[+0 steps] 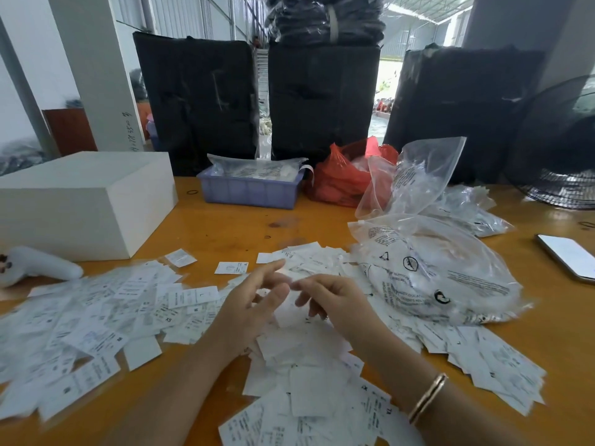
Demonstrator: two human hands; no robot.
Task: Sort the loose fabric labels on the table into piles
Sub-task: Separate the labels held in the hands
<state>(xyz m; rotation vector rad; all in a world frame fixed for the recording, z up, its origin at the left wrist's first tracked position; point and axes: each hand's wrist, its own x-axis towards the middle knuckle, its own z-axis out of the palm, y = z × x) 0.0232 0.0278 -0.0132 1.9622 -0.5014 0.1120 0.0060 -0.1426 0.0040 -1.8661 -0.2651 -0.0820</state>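
Orange wooden table (231,226). On it: loose white labels (96,313) spread across near half; white box (87,201) far left; blue tray (249,191) at back; red bag (341,178) beside tray; clear bags (431,268) right; phone (568,255) far right; white handheld device (38,263) left, near box.

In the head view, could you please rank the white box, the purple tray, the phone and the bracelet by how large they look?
1. white box, nearer to the camera
2. purple tray, farther back
3. phone, partly cut off at the frame edge
4. bracelet, though close to the camera
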